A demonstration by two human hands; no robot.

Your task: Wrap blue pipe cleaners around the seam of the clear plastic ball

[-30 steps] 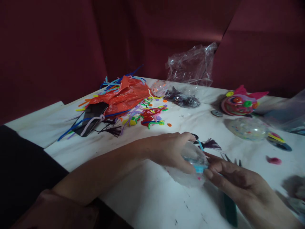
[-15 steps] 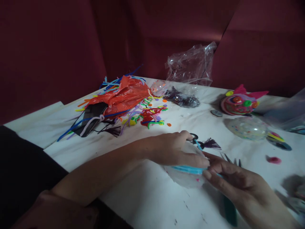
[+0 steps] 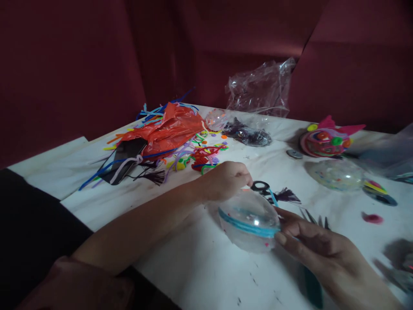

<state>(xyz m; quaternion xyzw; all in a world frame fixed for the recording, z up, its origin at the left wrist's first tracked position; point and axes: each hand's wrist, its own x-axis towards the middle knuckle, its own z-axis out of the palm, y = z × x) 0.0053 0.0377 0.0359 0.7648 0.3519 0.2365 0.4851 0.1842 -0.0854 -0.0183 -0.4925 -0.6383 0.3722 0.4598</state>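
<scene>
A clear plastic ball point(image 3: 248, 211) with pink specks lies on its side near the table's front, a light blue pipe cleaner band point(image 3: 250, 224) running around it. My right hand point(image 3: 319, 245) pinches its right end between thumb and fingers. Over the ball's far left side, my left hand point(image 3: 230, 178) is closed with curled fingers; anything inside it is hidden. Just beyond the ball lie a black ring point(image 3: 260, 186) and a dark purple tassel point(image 3: 288, 196), with a blue strip beside them. Beneath my right hand, a green-handled tool point(image 3: 312, 286) is partly covered.
A red plastic bag point(image 3: 174, 129) lies among colourful pipe cleaners and pompoms at the back left. Behind stand a clear bag point(image 3: 260, 92) and bagged tassels point(image 3: 247, 132). On the right are a decorated pink lion head point(image 3: 325, 140), another clear ball point(image 3: 337, 174) and a pink piece point(image 3: 372, 218).
My left hand has lifted off the ball's blue band and drawn back to the upper left, its fingers curling in. My right hand keeps its hold, and the ball shows more fully.
</scene>
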